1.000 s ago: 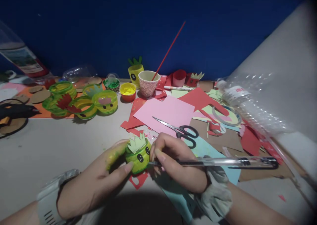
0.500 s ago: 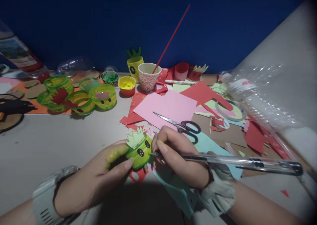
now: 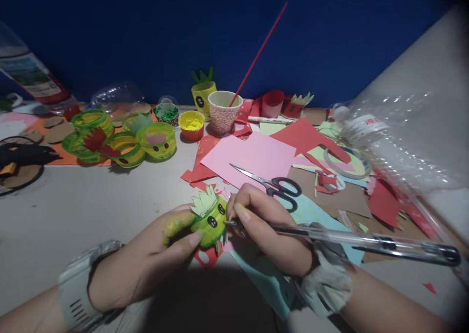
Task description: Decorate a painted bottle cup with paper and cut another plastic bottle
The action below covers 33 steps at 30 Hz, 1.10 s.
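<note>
My left hand [image 3: 154, 255], yellow paint on its fingers and a white watch on the wrist, grips a small yellow-green pineapple craft [image 3: 210, 220] with a pale green paper crown and two black eyes. My right hand [image 3: 267, 230] pinches a clear ballpoint pen [image 3: 351, 239], its tip touching the craft's face just right of the eyes. A red paper scrap [image 3: 207, 257] lies under the craft. Black-handled scissors [image 3: 273, 185] rest on pink paper [image 3: 252, 157] just beyond my right hand.
Several green-yellow ring crafts [image 3: 120, 142] sit at the left, with pots of yellow paint [image 3: 191, 124] and green paint [image 3: 165, 113] and a patterned cup [image 3: 224, 111] holding a red stick. A clear plastic bottle [image 3: 395, 142] lies at right. Paper scraps cover the right side; a black glue gun [image 3: 22, 153] lies far left.
The view shifted slightly; both hands and the craft sit a little further right. The pen tip stays at the craft's face.
</note>
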Tool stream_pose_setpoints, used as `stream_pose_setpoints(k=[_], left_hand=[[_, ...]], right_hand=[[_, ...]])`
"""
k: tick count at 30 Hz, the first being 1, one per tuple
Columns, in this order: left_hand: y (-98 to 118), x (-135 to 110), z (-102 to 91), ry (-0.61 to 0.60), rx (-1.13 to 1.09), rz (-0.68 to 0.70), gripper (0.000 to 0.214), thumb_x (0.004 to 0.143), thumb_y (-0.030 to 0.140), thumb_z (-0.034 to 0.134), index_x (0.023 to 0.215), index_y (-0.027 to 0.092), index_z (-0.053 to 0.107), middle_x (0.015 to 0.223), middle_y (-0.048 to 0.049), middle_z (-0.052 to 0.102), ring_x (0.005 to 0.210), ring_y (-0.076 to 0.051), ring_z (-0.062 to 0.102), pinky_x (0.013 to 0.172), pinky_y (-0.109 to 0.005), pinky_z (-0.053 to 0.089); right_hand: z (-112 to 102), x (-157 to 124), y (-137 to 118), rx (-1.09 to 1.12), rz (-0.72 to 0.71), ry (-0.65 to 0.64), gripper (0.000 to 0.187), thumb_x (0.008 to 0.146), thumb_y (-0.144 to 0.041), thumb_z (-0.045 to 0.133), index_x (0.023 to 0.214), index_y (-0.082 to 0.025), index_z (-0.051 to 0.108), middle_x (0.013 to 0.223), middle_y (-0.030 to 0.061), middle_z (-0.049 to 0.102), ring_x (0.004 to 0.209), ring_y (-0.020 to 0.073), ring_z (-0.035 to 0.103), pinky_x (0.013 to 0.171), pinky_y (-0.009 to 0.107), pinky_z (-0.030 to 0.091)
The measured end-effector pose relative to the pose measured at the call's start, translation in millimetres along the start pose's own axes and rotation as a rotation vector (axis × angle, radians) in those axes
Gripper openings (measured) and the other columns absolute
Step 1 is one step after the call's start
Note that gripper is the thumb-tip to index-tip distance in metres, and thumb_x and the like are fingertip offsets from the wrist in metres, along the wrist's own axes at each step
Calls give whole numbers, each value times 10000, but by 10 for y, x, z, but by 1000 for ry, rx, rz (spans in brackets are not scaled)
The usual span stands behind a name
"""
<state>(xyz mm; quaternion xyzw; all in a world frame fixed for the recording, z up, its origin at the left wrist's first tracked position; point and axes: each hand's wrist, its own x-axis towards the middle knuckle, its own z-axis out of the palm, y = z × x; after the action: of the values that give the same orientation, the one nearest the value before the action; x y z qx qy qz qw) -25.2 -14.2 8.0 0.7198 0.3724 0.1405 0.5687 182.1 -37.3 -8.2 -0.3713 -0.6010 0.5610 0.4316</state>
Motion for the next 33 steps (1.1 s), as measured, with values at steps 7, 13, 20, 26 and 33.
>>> stream_pose_setpoints(k=[7, 13, 20, 26, 33], left_hand=[[-15, 2, -2, -23, -25, -12, 280, 920, 362, 407, 1103, 253, 588, 1145, -20, 588, 1013, -186, 538, 971, -309, 397], [-31, -3, 28, 0, -91, -33, 226, 905, 369, 424, 964, 235, 595, 994, -14, 604, 915, -177, 556, 903, -297, 438], [-60, -6, 24, -22, -61, -41, 219, 913, 382, 407, 908, 223, 557, 978, -18, 563, 913, -169, 518, 914, -305, 412], [-84, -17, 16, -28, -3, -60, 248, 912, 389, 403, 838, 193, 535, 939, -28, 544, 890, -172, 497, 911, -330, 400], [-73, 7, 34, -43, -50, -56, 223, 913, 390, 410, 871, 204, 526, 972, -24, 547, 909, -169, 497, 904, -316, 399]], right_hand=[[-6, 0, 16, -52, -20, 3, 205, 950, -283, 376, 779, -187, 433, 717, -10, 485, 622, 104, 464, 562, 225, 374], [-5, 0, 16, -27, -28, -8, 191, 955, -266, 366, 794, -189, 434, 732, -11, 501, 617, 97, 476, 558, 222, 365], [-22, 5, 1, -128, -44, -10, 184, 946, -243, 356, 787, -192, 433, 752, 1, 501, 657, 115, 482, 588, 246, 375], [-18, 2, -2, -169, -53, 4, 185, 932, -251, 361, 768, -194, 427, 734, 4, 479, 643, 123, 435, 582, 261, 357], [13, 8, -4, -162, -41, 29, 187, 911, -239, 381, 736, -191, 423, 709, -7, 454, 618, 113, 395, 570, 253, 334]])
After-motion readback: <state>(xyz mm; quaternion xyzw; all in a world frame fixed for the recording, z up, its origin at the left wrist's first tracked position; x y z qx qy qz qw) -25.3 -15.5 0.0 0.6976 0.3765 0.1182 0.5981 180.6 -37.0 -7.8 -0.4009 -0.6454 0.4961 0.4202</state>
